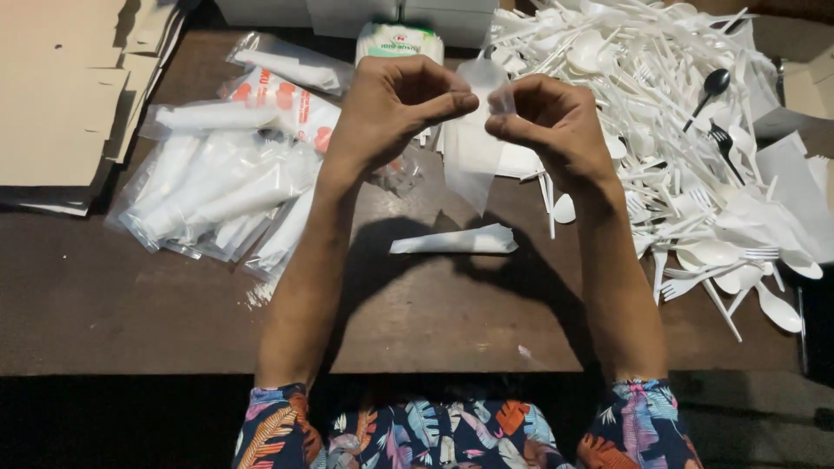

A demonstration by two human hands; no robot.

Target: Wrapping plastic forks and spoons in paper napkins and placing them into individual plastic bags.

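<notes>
Both hands hold a small clear plastic bag (472, 152) up above the dark wooden table (113, 304). My left hand (395, 104) pinches the bag's top edge on the left, and my right hand (543, 117) pinches it on the right. The bag hangs down between them. Below it, flat on the table, lies a folded white napkin (453, 241). A large heap of white plastic spoons and forks (660, 104) spreads right of my right hand.
Packed clear bags with white contents (217, 187) lie left of my left arm. Flat cardboard sheets (61, 95) sit at the far left. A black spoon (714, 85) and black fork (723, 139) rest in the heap. White boxes (347, 13) stand at the back.
</notes>
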